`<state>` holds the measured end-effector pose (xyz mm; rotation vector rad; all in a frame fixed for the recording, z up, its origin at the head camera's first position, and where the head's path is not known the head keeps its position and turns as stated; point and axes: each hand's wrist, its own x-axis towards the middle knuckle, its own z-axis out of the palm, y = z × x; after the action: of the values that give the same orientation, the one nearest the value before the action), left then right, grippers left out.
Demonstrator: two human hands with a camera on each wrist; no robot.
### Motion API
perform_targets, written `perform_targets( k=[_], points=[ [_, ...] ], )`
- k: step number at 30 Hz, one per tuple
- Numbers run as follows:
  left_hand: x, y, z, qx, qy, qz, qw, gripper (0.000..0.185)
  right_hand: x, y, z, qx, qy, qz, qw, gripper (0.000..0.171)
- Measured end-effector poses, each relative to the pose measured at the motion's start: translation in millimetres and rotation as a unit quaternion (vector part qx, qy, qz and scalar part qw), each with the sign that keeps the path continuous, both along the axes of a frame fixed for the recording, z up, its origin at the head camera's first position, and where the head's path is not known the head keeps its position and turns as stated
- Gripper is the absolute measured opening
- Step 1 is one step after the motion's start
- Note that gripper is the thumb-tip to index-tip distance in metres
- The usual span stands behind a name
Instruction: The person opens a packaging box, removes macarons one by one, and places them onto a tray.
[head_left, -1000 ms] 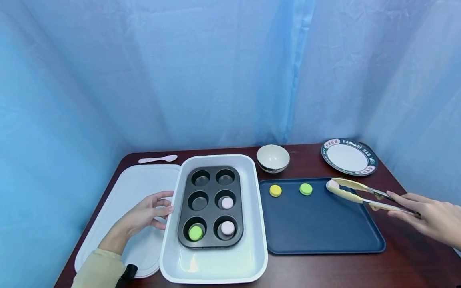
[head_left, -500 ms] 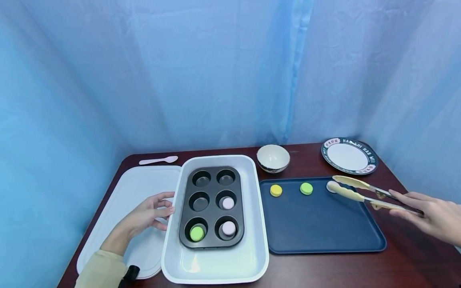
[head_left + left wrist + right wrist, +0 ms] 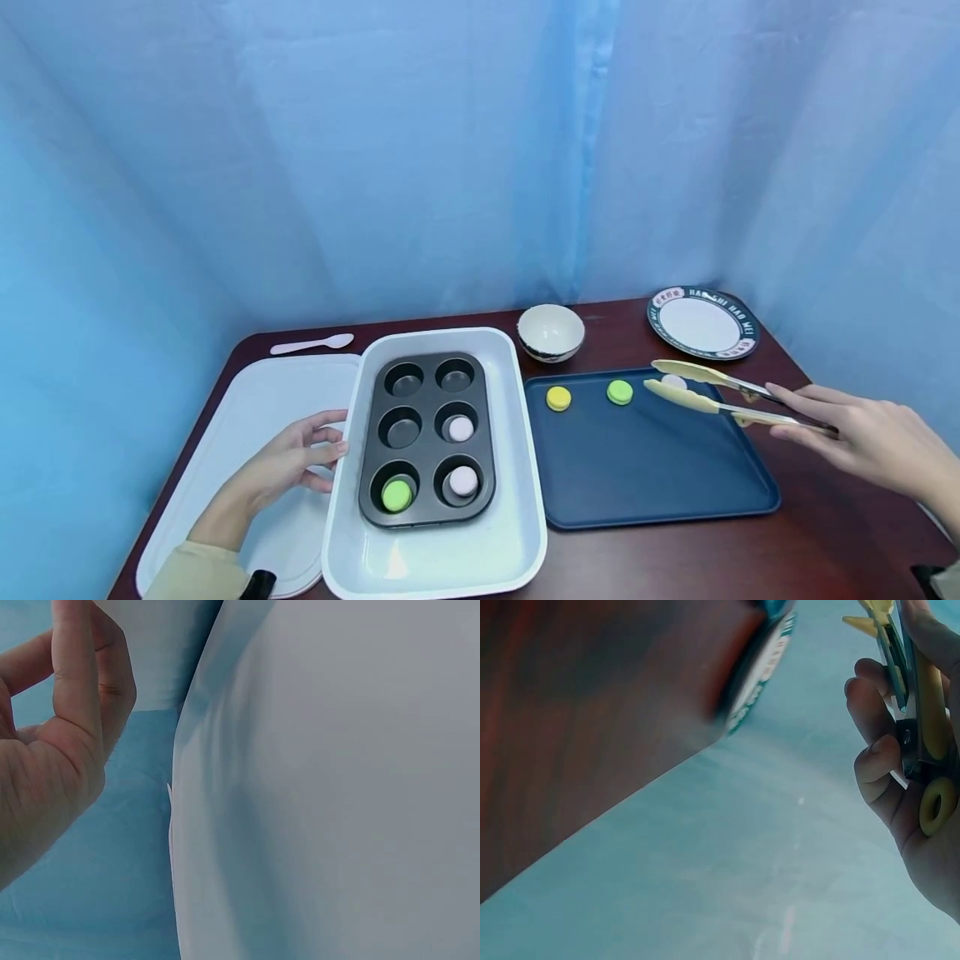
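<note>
Your right hand (image 3: 855,425) grips the tongs (image 3: 682,395), fingers curled about the handle end. The tongs' arms stand wide apart; a pale macaron (image 3: 674,381) shows between them, at the far right of the blue tray (image 3: 630,475). Whether they touch it, you cannot tell from this angle. On the same tray, near its far edge, lie a green macaron (image 3: 619,392) and a yellow macaron (image 3: 558,398).

Your left hand (image 3: 296,454) is at the left rim of the white tub (image 3: 427,571), fingers loosely bent and gripping nothing; contact with the rim cannot be confirmed. Inside the tub sits the muffin pan (image 3: 428,452): pale macarons (image 3: 462,481) in the right column's middle and near cups, another green one (image 3: 397,496) in the near left cup.
</note>
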<state>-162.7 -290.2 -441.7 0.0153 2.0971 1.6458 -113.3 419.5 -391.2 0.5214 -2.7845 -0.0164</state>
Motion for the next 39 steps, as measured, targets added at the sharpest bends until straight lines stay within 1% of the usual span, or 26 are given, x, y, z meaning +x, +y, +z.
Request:
perform_targets(
  k=[4,7,12,17,20,30,33,39],
  points=[
    [-3.1,2.0,1.1,-0.002,0.003,0.002,1.0,0.072,-1.9,-16.0,9.8,-0.012,0.023,0.031,0.999,0.06],
    [-5.6,3.4,1.0,0.003,0.008,-0.003,1.0,0.071,-3.4,-28.5,17.6,-0.018,0.039,0.058,0.997,0.062],
    [-5.9,3.8,-2.5,0.013,0.012,-0.017,0.9997,0.07,-8.1,-48.2,28.8,-0.029,0.06,0.116,0.991,0.063],
    [-2.9,1.2,-5.0,0.009,0.012,-0.016,0.9998,0.07,-14.5,-64.9,30.5,-0.048,0.054,0.165,0.984,0.066],
    [-1.5,0.8,-5.4,0.009,0.013,-0.015,0.9998,0.071,-16.4,-71.3,28.4,-0.051,0.047,0.18,0.981,0.067],
    [-0.1,-1.3,-4.7,0.015,0.013,-0.014,0.9997,0.07,-23.3,-83.8,25.2,-0.058,0.037,0.193,0.979,0.069],
    [-0.3,-2.1,-4.1,0.016,0.014,-0.012,0.9997,0.071,-27.8,-89.4,27.5,-0.059,0.037,0.21,0.975,0.067],
    [0.3,-3.0,-3.2,0.018,0.014,-0.009,0.9997,0.07,-38.0,-104.7,34.3,-0.069,0.027,0.252,0.965,0.062]
  ],
)
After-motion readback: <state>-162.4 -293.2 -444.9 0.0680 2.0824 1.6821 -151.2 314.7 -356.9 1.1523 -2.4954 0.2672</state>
